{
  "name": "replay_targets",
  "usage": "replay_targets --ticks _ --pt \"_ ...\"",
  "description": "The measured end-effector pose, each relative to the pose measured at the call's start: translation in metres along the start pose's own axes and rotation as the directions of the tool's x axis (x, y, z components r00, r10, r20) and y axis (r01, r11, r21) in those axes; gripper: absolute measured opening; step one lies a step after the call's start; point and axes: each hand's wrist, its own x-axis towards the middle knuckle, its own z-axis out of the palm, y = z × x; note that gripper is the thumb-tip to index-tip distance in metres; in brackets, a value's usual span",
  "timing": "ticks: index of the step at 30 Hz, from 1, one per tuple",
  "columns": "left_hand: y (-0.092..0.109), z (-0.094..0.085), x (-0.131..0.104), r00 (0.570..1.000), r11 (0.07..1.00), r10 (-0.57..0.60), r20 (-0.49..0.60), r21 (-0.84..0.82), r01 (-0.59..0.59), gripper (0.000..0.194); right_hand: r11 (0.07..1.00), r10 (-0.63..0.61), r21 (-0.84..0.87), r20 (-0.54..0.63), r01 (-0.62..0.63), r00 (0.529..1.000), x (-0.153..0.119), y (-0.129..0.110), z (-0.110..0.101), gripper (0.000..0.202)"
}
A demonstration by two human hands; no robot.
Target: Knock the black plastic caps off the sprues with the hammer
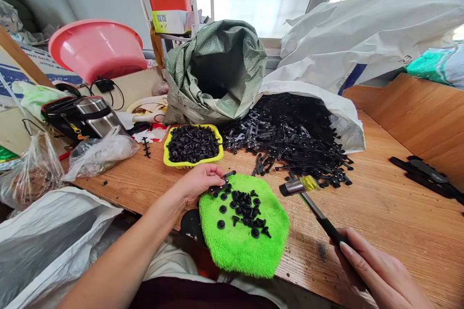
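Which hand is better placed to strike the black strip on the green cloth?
Probably the right hand: it grips the hammer, whose head hangs beside the green cloth. The left hand is pinning the black strip.

Black plastic strip (pixel 222 182): slim, flat, pinched at far-left edge of green pad, one end poking right past fingertips. Small hammer (pixel 311 203): yellow-and-dark head raised just above wooden table right of pad, metal shaft slanting down-right into black grip. Loose black plastic studs (pixel 244 210): small, round-capped, scattered in cluster across pad's upper half, some upright, some tipped.
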Motion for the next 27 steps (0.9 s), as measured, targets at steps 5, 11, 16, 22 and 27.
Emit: replay_targets --ticks 5,11,16,22,27 --pt "0.004 -0.001 -0.002 0.999 0.998 0.031 0.023 0.06 -0.032 0.022 0.997 -0.063 -0.032 0.036 0.064 0.997 0.056 -0.049 -0.001 0.039" --pt "0.005 -0.001 0.0 0.999 0.997 0.031 0.017 0.076 -0.032 0.019 0.977 -0.151 -0.082 0.373 0.194 0.915 0.101 -0.096 0.003 0.03" --pt "0.006 0.0 0.002 0.999 0.996 0.032 0.039 0.079 -0.035 0.018 0.956 -0.145 -0.169 0.439 0.24 0.887 0.108 -0.102 0.006 0.031" --pt "0.007 0.0 0.004 0.997 0.993 0.028 0.065 0.114 -0.035 0.017 0.977 -0.178 -0.052 0.347 0.208 0.921 0.105 -0.1 0.002 0.037" --pt "0.009 -0.001 0.004 0.999 0.985 0.012 0.053 0.171 -0.021 0.018 0.973 -0.163 -0.093 0.377 0.212 0.912 0.105 -0.102 0.003 0.033"
